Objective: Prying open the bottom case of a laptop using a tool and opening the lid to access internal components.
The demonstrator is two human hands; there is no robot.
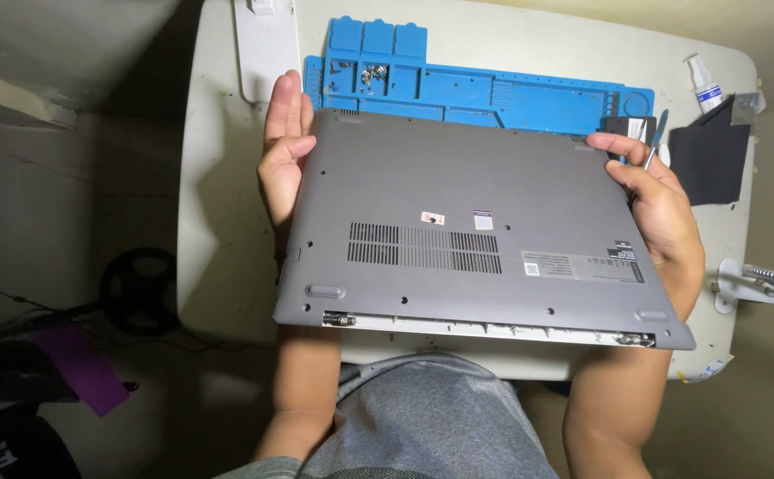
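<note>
A grey laptop point(458, 204) is held upside down above a small white table point(210, 222), its vented bottom cover facing me and its hinge edge nearest my body. My left hand point(282, 151) presses flat against the laptop's left edge, fingers pointing away from me. On the right edge, my right hand point(662, 208) grips the laptop and also pinches a thin metal pry tool point(655, 142) between its fingers. Several screw holes dot the cover.
A blue work mat point(493, 89) with parts compartments lies behind the laptop. A white flat piece point(267, 49) sits at the back left. At the right are a small white bottle point(704, 87), a black cloth point(711, 160), a small black part point(628, 129) and a white clamp point(750, 284).
</note>
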